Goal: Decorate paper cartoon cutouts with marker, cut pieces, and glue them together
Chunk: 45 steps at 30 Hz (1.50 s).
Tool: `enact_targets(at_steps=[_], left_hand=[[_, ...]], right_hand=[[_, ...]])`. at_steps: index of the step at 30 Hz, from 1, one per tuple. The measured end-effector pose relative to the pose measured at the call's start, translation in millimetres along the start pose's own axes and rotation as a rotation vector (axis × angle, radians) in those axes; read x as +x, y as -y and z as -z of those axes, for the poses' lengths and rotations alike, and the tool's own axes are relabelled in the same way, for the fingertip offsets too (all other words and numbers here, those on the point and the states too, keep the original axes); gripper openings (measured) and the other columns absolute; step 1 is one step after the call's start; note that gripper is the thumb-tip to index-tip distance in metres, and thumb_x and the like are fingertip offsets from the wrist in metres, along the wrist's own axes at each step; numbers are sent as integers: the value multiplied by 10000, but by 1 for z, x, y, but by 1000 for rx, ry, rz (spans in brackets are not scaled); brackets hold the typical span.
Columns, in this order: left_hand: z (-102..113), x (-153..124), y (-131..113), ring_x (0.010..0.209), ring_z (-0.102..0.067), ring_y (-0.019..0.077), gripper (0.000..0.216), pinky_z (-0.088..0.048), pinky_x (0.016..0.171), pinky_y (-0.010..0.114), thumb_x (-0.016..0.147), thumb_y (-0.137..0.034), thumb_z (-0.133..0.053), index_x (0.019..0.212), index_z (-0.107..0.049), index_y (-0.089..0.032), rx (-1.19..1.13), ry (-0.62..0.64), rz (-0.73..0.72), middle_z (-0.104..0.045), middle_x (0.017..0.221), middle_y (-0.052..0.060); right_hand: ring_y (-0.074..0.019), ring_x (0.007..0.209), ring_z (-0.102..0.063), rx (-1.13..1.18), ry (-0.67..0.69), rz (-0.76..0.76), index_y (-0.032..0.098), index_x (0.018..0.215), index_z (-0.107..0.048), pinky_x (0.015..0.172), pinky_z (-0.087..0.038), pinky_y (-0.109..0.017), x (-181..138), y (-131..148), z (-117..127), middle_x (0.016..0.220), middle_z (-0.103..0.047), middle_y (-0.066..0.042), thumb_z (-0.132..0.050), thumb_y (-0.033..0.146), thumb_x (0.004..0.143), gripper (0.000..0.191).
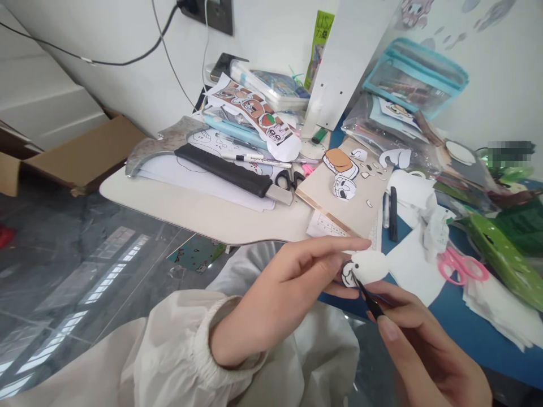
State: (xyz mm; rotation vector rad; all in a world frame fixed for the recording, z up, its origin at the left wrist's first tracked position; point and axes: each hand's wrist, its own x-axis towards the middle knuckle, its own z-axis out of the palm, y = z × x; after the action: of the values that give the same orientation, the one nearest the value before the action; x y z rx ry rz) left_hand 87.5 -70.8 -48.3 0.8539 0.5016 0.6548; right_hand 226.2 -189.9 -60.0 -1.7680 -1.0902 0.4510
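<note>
Cluttered counter point(190, 217) ahead: your left fingers point(333, 247) hold the cutout point(373, 264); your right fingers point(394, 342) grasp the tool point(370, 302), slanting up-left onto it.

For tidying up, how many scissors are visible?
2 clear: black-handled scissors near centre, pink-handled scissors at right. A pink piece beside the first may be another, partly hidden.
</note>
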Motion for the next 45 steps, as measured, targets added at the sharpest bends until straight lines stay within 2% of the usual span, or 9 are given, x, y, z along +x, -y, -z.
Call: enact_targets(at_steps=[5, 12, 19, 27, 36, 45], left_hand=[[0, 0, 2, 761, -692, 91, 243, -557, 723, 136, 912, -176, -548, 1076, -718, -232, -3, 27, -7, -704, 956, 3], [2, -1, 3, 786, -694, 115, 248, -579, 769, 199, 917, -197, -545, 1101, -709, -229, 31, 20, -11, -706, 998, 15], [2, -2, 5, 808, -689, 124, 245, -584, 788, 226, 920, -208, -539, 1094, -710, -229, 65, 21, -47, -700, 1074, 24], [1, -2, 4, 811, -687, 134, 247, -587, 784, 238, 910, -180, -536, 1066, -724, -214, 68, 19, -53, -701, 1074, 32], [-2, -1, 4, 816, -678, 138, 255, -591, 770, 234, 909, -160, -521, 1055, -728, -199, 57, 14, -57, -708, 976, 31], [-2, -1, 5, 838, -670, 124, 257, -591, 787, 222, 930, -172, -512, 1084, -714, -208, 64, 41, -51, -704, 1000, 21]], right_hand=[[-175, 878, -685, 52, 6, -13, 205, 674, -639, 709, -536, -145, -1, 0, 2, 1021, -690, -69, -672, 319, 804, 177], [-187, 865, -685, 27, 9, 5, 198, 668, -645, 702, -541, -162, -1, -2, 4, 1006, -694, -83, -677, 312, 793, 173], [-161, 848, -683, -9, 21, 31, 202, 660, -647, 713, -526, -142, 0, 0, 4, 980, -694, -68, -658, 302, 805, 177], [-153, 860, -686, -44, 41, 45, 206, 675, -645, 717, -519, -121, 0, 0, 8, 984, -692, -55, -645, 308, 817, 175], [-138, 845, -687, -37, 47, 53, 208, 665, -637, 716, -512, -106, 2, 0, 5, 960, -693, -39, -640, 303, 827, 187], [-129, 867, -678, -21, 73, 13, 229, 690, -642, 740, -508, -105, 4, -1, 12, 966, -686, -15, -637, 305, 837, 165]])
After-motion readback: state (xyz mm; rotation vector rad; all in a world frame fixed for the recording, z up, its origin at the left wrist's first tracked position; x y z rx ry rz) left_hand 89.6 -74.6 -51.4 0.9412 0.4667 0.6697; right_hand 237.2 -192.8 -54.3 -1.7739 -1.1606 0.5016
